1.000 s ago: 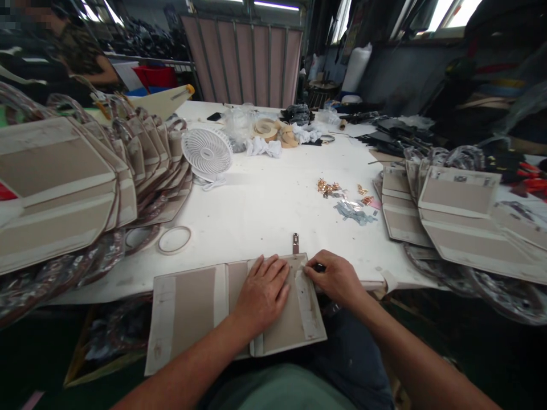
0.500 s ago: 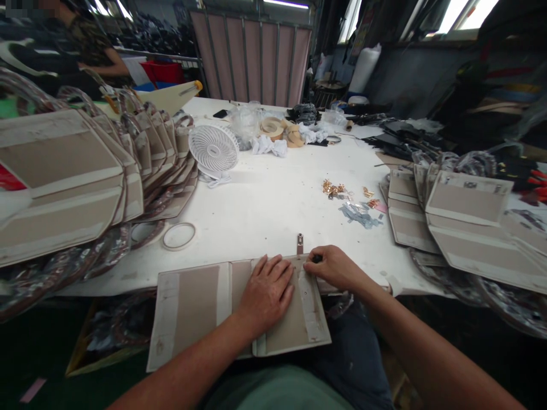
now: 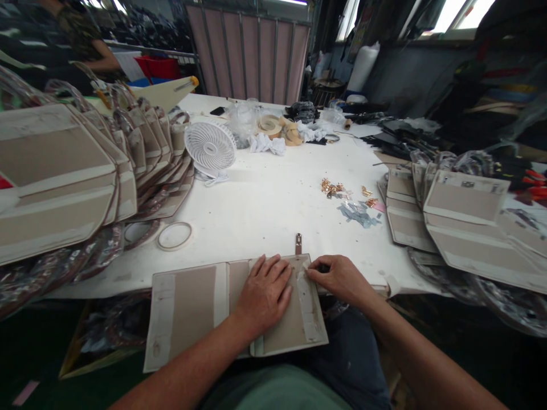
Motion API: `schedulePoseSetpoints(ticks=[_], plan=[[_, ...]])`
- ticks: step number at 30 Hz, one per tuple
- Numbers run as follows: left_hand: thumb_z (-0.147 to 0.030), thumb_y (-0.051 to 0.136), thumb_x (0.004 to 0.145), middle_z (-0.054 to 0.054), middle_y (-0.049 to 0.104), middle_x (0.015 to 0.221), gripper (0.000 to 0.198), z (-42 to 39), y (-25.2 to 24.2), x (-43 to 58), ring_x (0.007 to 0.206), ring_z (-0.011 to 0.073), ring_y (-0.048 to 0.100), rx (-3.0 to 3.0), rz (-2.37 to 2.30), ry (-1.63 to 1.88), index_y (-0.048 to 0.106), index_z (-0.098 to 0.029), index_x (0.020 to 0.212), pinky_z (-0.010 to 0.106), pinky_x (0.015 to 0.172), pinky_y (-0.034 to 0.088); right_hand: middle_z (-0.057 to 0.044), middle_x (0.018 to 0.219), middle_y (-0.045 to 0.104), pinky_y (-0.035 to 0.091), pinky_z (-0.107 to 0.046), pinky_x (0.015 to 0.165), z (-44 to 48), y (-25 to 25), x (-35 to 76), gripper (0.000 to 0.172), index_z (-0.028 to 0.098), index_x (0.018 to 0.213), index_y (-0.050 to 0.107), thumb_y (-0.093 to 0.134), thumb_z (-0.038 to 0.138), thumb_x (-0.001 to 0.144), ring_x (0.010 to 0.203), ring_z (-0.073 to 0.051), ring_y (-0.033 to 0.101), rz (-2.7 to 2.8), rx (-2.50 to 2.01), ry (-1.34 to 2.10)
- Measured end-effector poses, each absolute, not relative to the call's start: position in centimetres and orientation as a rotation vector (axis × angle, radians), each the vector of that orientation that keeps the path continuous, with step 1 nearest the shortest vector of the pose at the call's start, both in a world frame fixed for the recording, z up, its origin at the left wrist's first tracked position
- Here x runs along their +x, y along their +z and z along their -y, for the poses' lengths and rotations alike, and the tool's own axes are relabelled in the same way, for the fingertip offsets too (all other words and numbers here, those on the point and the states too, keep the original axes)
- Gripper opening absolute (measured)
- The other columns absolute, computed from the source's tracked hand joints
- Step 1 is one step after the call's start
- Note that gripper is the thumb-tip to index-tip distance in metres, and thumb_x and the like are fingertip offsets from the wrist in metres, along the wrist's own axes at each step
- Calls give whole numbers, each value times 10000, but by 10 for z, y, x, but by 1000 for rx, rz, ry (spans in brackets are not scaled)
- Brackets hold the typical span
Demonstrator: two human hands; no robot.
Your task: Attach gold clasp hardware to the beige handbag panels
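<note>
A beige folded bag panel lies across the table's front edge, partly over my lap. My left hand presses flat on it, fingers stretched out. Near the panel's top right corner, the closed fingertips of my right hand pinch at the upper end of a whitish strip. Something small and dark shows inside that hand, mostly hidden by the fingers. A brown tab with a metal clasp sticks out beyond the panel's far edge.
Similar bag pieces with plastic-wrapped handles are stacked at left and right. A white fan, a tape roll, gold metal fittings and grey scraps lie on the table. A co-worker's arm shows far left.
My right hand has shifted slightly down at the panel's corner, its fingers still pinched by the whitish strip. My left hand stays flat on the panel. The view has moved a little.
</note>
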State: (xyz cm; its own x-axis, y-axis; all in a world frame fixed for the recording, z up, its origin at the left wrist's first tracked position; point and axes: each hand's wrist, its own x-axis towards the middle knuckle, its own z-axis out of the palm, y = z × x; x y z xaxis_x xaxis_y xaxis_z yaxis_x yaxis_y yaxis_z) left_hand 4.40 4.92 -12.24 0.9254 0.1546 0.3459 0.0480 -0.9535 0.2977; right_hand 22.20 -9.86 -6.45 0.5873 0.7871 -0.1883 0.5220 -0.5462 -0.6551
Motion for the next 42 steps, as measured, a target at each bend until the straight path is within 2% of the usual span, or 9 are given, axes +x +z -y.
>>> schedulePoseSetpoints(ticks=[8, 13, 18, 23, 30, 36, 42], plan=[[-281, 537, 1002, 81, 647, 1427, 401, -49, -120, 45, 1413, 298, 496, 2778, -153, 551, 633, -175, 1376, 565, 1257, 327, -7, 945, 777, 500, -306, 838, 98, -76, 220, 122, 255, 891, 796, 684, 268, 846, 886, -213, 701, 1038, -2228, 511], [-265, 537, 995, 84, 654, 1416, 406, -49, -117, 44, 1406, 298, 504, 2782, -150, 546, 629, -185, 1382, 565, 1254, 335, -20, 995, 767, 519, -302, 868, 99, -78, 220, 230, 256, 996, 809, 655, 182, 843, 915, -201, 703, 1093, -2145, 474], [-270, 549, 992, 83, 651, 1419, 401, -49, -118, 45, 1409, 296, 502, 2788, -154, 543, 635, -191, 1375, 563, 1253, 337, -18, 983, 762, 515, -296, 855, 94, -78, 223, 195, 284, 990, 823, 665, 238, 887, 900, -201, 699, 1152, -2205, 476], [-266, 534, 997, 92, 644, 1429, 405, -49, -118, 45, 1406, 302, 500, 2789, -150, 536, 628, -186, 1383, 574, 1250, 334, 13, 1002, 780, 480, -292, 800, 85, -75, 223, 158, 308, 958, 807, 690, 253, 866, 909, -198, 703, 1182, -2351, 423], [-246, 563, 974, 99, 648, 1411, 406, -47, -114, 48, 1388, 303, 515, 2737, -184, 540, 620, -175, 1369, 591, 1240, 351, 7, 977, 779, 455, -299, 770, 87, -72, 222, 113, 281, 950, 767, 693, 290, 866, 890, -207, 696, 1137, -2432, 411], [-266, 601, 959, 100, 675, 1324, 354, -41, -113, 54, 1301, 305, 578, 2676, -263, 573, 645, -196, 1303, 609, 1212, 384, 11, 1041, 770, 472, -296, 836, 89, -74, 224, 155, 296, 1003, 773, 715, 264, 863, 952, -200, 694, 1153, -2390, 425], [-279, 582, 976, 132, 585, 1469, 476, -32, -119, 51, 1450, 331, 457, 2755, -259, 547, 550, -181, 1441, 631, 1256, 314, 9, 1021, 769, 476, -281, 791, 97, -84, 209, 149, 325, 1027, 815, 693, 315, 943, 919, -184, 708, 1027, -2399, 258]])
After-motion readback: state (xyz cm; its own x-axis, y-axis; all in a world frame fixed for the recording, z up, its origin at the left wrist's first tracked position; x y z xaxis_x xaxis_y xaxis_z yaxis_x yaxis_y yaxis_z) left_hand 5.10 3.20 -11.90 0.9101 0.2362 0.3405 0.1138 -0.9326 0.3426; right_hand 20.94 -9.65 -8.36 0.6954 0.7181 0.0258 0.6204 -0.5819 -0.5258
